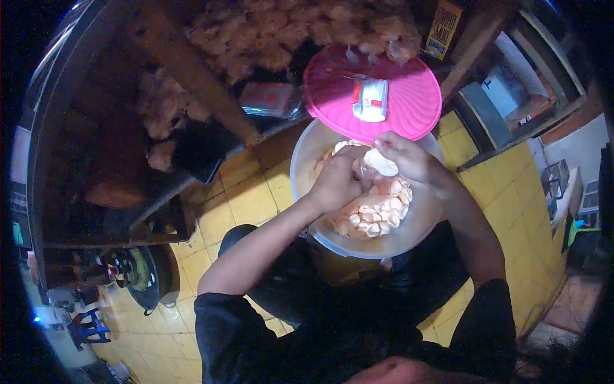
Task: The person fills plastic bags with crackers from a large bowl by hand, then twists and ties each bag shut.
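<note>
Both hands meet over a large translucent tub (300, 168) that holds a heap of pale, rounded cracker-like pieces (377, 214). My left hand (339, 179) is closed over the tub's left side, its fingers curled inward and partly hidden. Something shiny, perhaps clear plastic, shows at its fingertips. On the right, my right hand (409, 159) is closed, thumb and fingers pinched beside a pale round cracker (381, 162) between the hands. A pink lid (409, 83) overlaps the tub's far rim and bears a pack of clear plastic bags (371, 101).
A dark wooden rack (192, 83) stands ahead and left, with many bagged pale-brown goods (275, 32) on it. A dark pan-like vessel (146, 281) sits on the yellow tiled floor (249, 192). A wooden-framed stand (511, 96) is at the right.
</note>
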The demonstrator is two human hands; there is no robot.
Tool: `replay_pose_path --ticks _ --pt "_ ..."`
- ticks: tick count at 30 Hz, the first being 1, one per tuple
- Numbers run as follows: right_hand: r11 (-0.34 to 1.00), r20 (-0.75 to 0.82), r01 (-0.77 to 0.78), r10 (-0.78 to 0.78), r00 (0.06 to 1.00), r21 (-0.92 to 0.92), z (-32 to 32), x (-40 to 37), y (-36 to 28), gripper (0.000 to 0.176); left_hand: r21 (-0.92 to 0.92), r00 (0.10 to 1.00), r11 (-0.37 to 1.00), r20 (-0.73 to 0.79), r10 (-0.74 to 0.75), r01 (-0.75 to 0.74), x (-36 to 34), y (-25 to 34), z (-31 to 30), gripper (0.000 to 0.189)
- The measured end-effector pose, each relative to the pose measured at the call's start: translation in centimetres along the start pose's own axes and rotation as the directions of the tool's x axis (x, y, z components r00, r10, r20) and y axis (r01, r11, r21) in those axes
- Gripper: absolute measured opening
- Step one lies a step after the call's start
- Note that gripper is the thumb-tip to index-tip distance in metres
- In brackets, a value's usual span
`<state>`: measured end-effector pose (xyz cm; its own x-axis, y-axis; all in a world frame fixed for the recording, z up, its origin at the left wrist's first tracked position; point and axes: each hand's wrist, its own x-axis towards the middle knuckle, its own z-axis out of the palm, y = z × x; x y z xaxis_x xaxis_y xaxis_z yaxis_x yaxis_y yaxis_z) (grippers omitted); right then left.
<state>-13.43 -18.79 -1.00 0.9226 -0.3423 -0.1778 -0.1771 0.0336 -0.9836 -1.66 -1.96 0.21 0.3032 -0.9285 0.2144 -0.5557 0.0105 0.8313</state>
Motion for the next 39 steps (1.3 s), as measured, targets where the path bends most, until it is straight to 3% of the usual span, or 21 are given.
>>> replay_pose_path --ticks 1,2,4,6,7,8,9,13,15,16,18,22,24,26,28,30,32,33,35,37,39 --pt "1.000 -0.006 -0.001 0.001 1.000 0.002 -0.1 -0.3 -0.3 0.025 -0.065 0.992 0.992 0.071 -0.106 0.111 0.1 0.5 -0.2 0.057" --pt "0.974 0.091 -0.122 0.107 0.990 0.189 -0.3 -0.7 -0.9 0.028 -0.122 0.967 0.967 0.146 -0.207 0.225 0.2 0.7 -0.3 0.060" --pt "0.900 0.212 -0.257 0.191 0.958 0.352 -0.1 -0.9 -1.3 0.033 -0.061 0.984 0.984 0.077 -0.163 0.168 0.2 0.0 0.1 0.061" --pt "0.994 0.137 0.038 -0.052 0.989 0.106 0.6 -1.1 -0.2 0.045 0.005 0.992 0.992 0.010 -0.125 0.125 -0.1 -0.3 0.3 0.061" --pt "0.993 0.138 0.035 -0.051 0.989 0.110 0.7 -1.1 0.4 0.045 0.027 0.996 0.996 0.011 -0.086 0.086 -0.1 -0.1 0.3 0.061" --pt "0.946 0.069 0.169 -0.156 0.985 -0.276 0.8 -1.0 0.9 0.045 0.050 0.999 0.998 0.010 -0.044 0.043 0.0 0.1 0.2 0.061" --pt "0.742 0.046 0.244 -0.277 0.960 -0.625 0.9 -1.1 1.2 0.045 0.051 0.999 0.998 0.011 -0.046 0.045 0.0 0.0 0.3 0.061" --pt "0.694 -0.005 0.139 -0.201 0.980 -0.706 2.7 -1.8 -1.6 0.043 0.046 0.998 0.999 0.054 0.015 -0.017 -0.1 0.5 0.4 0.061" --pt "0.607 -0.005 0.193 -0.309 0.951 -0.771 2.6 -1.4 -1.0 0.040 0.035 0.994 0.999 0.109 -0.015 0.011 0.0 0.6 0.3 0.062" --pt "0.608 -0.008 0.191 -0.309 0.951 -0.771 2.4 -1.3 -1.1 0.040 0.062 0.999 0.998 0.052 -0.010 0.007 0.0 0.4 0.3 0.061" --pt "0.903 -0.012 0.099 -0.115 0.993 -0.418 2.1 -1.4 -1.7 0.047 0.090 1.000 0.996 -0.008 -0.005 0.006 0.0 0.2 0.0 0.061" --pt "0.916 -0.093 0.037 -0.081 0.992 -0.400 2.2 -2.0 -3.6 0.038 0.026 0.999 0.999 -0.007 -0.047 0.047 0.3 0.6 -1.3 0.052" --pt "0.587 -0.080 0.229 -0.452 0.889 -0.776 2.4 -1.6 -3.2 0.030 -0.029 0.994 0.994 0.036 -0.108 0.109 0.6 0.7 -1.3 0.047" --pt "0.683 -0.042 0.234 -0.362 0.931 -0.692 2.3 -1.4 -2.3 0.024 -0.300 0.959 0.911 0.053 -0.279 0.282 0.8 0.4 -1.3 0.040" --pt "0.770 0.012 0.230 -0.278 0.961 -0.595 2.3 -1.3 -2.3 0.018 -0.342 0.941 0.878 0.068 -0.331 0.334 0.8 0.3 -1.7 0.036" --pt "0.578 -0.025 0.159 -0.297 0.954 -0.800 2.4 -1.4 -2.9 0.023 -0.387 0.920 0.839 0.082 -0.383 0.383 0.6 -0.4 -1.8 0.035" --pt "0.678 -0.032 0.195 -0.307 0.951 -0.709 2.1 -1.3 -2.7 0.022 -0.114 0.985 0.985 -0.093 -0.144 0.133 0.5 -2.3 -1.4 0.032" --pt "0.762 -0.038 0.230 -0.316 0.948 -0.606 1.9 -1.2 -2.6 0.022 -0.113 0.985 0.985 -0.096 -0.142 0.131 0.6 -1.8 -1.6 0.032" --pt "0.768 -0.008 0.298 -0.366 0.930 -0.567 1.8 -1.0 -1.9 0.024 0.324 0.955 0.943 -0.251 0.162 -0.074 0.6 -0.9 -2.0 0.030" --pt "0.771 0.015 0.362 -0.416 0.909 -0.524 2.1 -1.1 -2.2 0.028 0.211 0.963 0.977 -0.254 0.089 -0.034 0.7 -0.4 -2.1 0.031" --pt "0.784 0.120 0.338 -0.325 0.938 -0.520 2.6 -1.6 -2.9 0.038 0.094 0.970 0.996 -0.243 0.019 0.004 0.9 -0.4 -2.2 0.032"
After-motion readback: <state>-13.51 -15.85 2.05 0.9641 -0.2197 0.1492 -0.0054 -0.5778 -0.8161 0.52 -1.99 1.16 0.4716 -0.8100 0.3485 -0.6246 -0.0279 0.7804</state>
